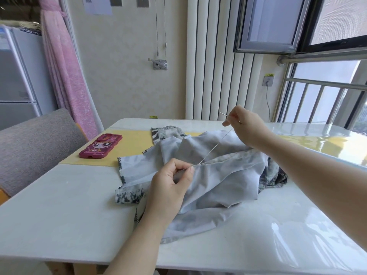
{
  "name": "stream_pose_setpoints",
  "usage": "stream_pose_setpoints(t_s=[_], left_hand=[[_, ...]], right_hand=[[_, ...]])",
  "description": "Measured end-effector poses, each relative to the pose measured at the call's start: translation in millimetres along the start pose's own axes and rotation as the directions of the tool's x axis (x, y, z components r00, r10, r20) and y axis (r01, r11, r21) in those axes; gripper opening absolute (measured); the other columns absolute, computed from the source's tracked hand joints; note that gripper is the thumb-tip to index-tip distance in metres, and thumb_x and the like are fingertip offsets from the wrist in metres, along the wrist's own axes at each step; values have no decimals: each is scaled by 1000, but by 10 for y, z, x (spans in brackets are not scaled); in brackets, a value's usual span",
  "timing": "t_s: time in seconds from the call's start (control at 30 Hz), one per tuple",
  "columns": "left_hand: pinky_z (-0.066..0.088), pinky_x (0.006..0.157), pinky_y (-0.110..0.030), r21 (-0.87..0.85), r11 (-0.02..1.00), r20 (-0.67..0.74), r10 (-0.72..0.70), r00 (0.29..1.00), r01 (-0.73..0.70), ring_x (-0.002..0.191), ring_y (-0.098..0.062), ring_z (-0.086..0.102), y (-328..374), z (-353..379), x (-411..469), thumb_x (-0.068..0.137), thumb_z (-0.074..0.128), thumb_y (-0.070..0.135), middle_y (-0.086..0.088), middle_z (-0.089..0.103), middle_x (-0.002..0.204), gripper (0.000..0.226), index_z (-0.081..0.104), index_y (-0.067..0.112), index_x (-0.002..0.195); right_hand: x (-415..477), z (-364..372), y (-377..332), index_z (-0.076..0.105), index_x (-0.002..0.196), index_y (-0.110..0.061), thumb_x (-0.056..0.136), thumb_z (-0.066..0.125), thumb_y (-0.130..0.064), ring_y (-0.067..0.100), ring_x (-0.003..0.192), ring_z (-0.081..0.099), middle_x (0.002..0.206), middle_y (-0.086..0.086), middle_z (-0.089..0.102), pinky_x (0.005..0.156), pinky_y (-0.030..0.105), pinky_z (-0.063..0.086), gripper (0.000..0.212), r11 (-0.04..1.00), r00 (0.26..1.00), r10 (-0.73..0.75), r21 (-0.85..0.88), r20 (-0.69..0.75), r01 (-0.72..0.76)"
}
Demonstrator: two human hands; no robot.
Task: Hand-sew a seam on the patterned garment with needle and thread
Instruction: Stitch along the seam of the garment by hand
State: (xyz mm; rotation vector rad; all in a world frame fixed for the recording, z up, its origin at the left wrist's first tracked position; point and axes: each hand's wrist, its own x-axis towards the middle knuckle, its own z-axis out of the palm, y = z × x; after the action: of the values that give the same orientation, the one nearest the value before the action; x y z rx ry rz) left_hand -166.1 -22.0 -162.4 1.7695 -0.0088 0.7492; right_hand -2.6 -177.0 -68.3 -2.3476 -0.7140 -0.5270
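Lying crumpled across the middle of the white table (pixel 59 195), the garment (pixel 218 183) shows mostly its pale grey inner side, with the dark patterned face visible at the folded edges on the left, at the far end and at the right. The left hand (pixel 170 183) rests on the cloth near its middle, thumb and forefinger pinching the fabric right at the seam (pixel 224 158), the other fingers curled beneath. From that pinch a light thread (pixel 213 148) runs taut, up and to the right, to the right hand (pixel 244 124), which is raised above the far side of the garment. Its fingers are closed in a pinch on the needle (pixel 224 114), whose thin tip sticks out up and to the left of the fingertips. The right forearm reaches in from the right edge, crossing over the cloth. A phone (pixel 100 146) in a red cartoon case lies face down on a yellow mat (pixel 133 149) to the left of the garment, apart from it. A grey chair (pixel 33 141) stands at the table's left side.
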Motion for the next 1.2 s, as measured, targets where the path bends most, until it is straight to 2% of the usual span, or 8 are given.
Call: stream_pose_setpoints(t_s=[0.17,0.3,0.43,0.57,0.67,0.77,0.97,1.2], left_hand=[[36,56,-13,-13,1000,1,-2,1000,2,50,4,46,-14,1,3,90,62,16,19,55,52,9,62,16,81],[37,56,-15,-35,999,5,-1,1000,2,51,2,46,-30,5,11,89,63,17,19,54,52,9,62,16,80],[34,53,-14,-62,998,1,-6,1000,6,48,3,45,-28,11,12,88,63,17,18,54,50,8,62,16,80],[31,50,-14,-82,996,1,-20,1000,20,44,1,41,-16,11,12,89,62,17,17,50,46,9,61,14,81],[30,48,-13,-68,997,12,-28,1000,29,42,2,40,-1,-4,10,90,62,15,17,47,43,10,62,16,80],[36,52,-15,16,999,40,-33,999,33,46,3,45,14,-21,-4,88,66,18,17,52,47,10,65,22,79],[51,66,-27,203,979,18,-20,1000,16,65,-8,63,-81,-73,8,83,70,28,12,66,65,11,67,37,78],[40,67,-6,315,938,-20,157,987,-143,77,1,61,-68,-57,23,81,73,15,22,67,85,12,71,26,79]], right_hand=[[-58,9,-74,46,87,-14,98,38,-12,6,62,35,104,-1,70,56,22,26,13,999,999,-51,-5,-4,51],[-243,25,-339,48,87,-18,97,43,-13,24,89,55,98,0,71,76,28,32,13,962,962,-273,-3,-19,273],[-525,176,-464,49,90,-14,95,30,-25,30,74,58,75,2,69,89,34,37,23,882,892,-452,-147,-1,447],[-676,291,-437,47,87,-13,93,25,-26,31,55,50,57,-1,57,70,40,43,26,846,857,-513,-199,-54,494],[-694,354,-402,50,85,-9,94,33,-20,31,45,43,51,-4,43,57,35,34,22,808,820,-571,-203,-40,553],[-689,319,-334,51,90,-6,94,37,-21,33,50,48,57,7,54,48,37,36,21,829,840,-537,-139,73,542],[-697,243,-203,51,96,-6,94,35,-25,36,59,52,65,15,59,53,44,44,25,821,833,-528,-150,165,551],[-748,220,-199,45,92,-16,94,27,-34,33,56,51,61,10,56,48,42,44,25,822,826,-555,-91,98,562]])
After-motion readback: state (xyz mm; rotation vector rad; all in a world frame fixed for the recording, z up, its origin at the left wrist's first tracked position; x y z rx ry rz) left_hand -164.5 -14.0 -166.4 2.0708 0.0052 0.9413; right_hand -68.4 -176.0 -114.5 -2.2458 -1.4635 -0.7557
